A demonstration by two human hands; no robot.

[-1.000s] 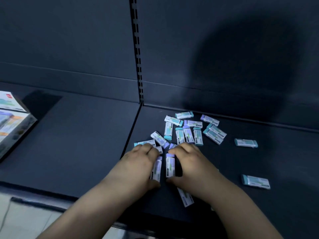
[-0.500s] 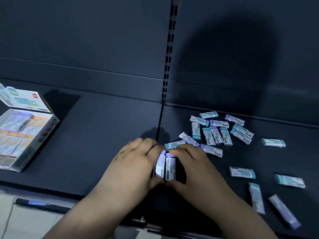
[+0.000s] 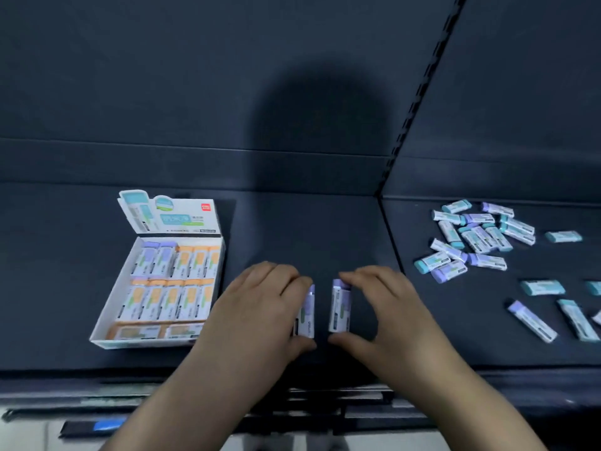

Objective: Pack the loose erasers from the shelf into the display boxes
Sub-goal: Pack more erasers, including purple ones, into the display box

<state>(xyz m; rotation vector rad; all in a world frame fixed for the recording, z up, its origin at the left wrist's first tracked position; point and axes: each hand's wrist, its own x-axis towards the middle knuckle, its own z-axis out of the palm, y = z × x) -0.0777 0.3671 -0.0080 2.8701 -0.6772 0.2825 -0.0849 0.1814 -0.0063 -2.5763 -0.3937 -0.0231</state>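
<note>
My left hand (image 3: 257,307) grips a purple-tipped eraser (image 3: 306,312) between thumb and fingers, held lengthwise. Beside it, my right hand (image 3: 383,307) grips another purple eraser (image 3: 340,305) the same way; a small gap separates the two. Both hands hover over the dark shelf (image 3: 309,242). To the left lies the open white display box (image 3: 107,323), its lid flap up, holding rows of orange erasers and two purple ones at its far left corner. A pile of loose teal and purple erasers (image 3: 471,239) lies on the right shelf section.
More stray erasers (image 3: 541,287) are scattered at the far right. A slotted upright (image 3: 413,105) divides the back panels. The shelf's front edge (image 3: 195,379) runs just under my wrists, with pale floor below.
Both hands have carried the purple erasers leftward from the pile toward the display box, and the two erasers, pressed together before, are now apart. The view has swung left.
</note>
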